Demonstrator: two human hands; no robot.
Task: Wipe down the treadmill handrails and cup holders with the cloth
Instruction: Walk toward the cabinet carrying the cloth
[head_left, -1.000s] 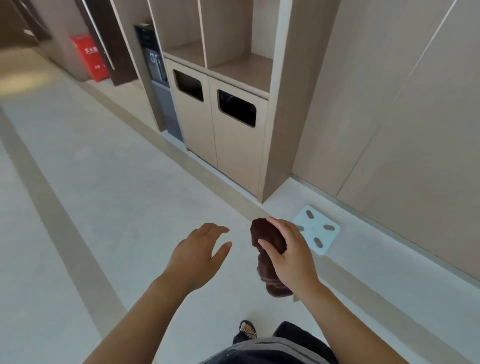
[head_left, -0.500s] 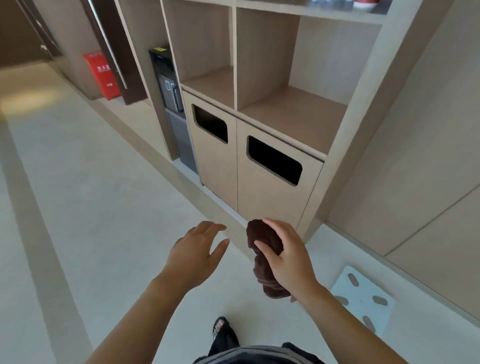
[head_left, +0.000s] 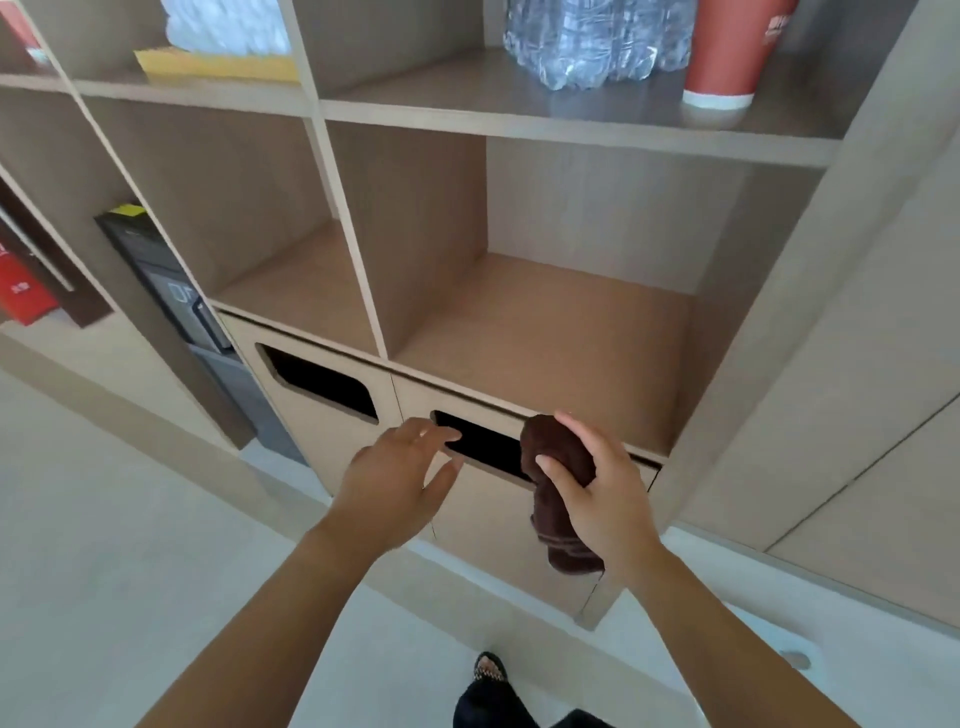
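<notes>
The right hand (head_left: 605, 499) was closed around a dark brown cloth (head_left: 558, 486), bunched in the fist with its loose end hanging below the palm. The left hand (head_left: 395, 480) was empty, fingers spread wide and reaching forward beside it, not touching the cloth. Both hands were held in front of a wooden shelf unit (head_left: 571, 327), just before two lower doors with dark slots (head_left: 324, 382). The open compartment right behind the hands was bare. On the shelf above stood a pack of water bottles (head_left: 597, 36) and a red cup (head_left: 727, 52), and further left a white bag on a yellow envelope (head_left: 218, 62). A dark water dispenser (head_left: 171, 291) stood left of the unit. A sandalled foot (head_left: 488, 667) showed on the pale floor (head_left: 104, 519).
</notes>
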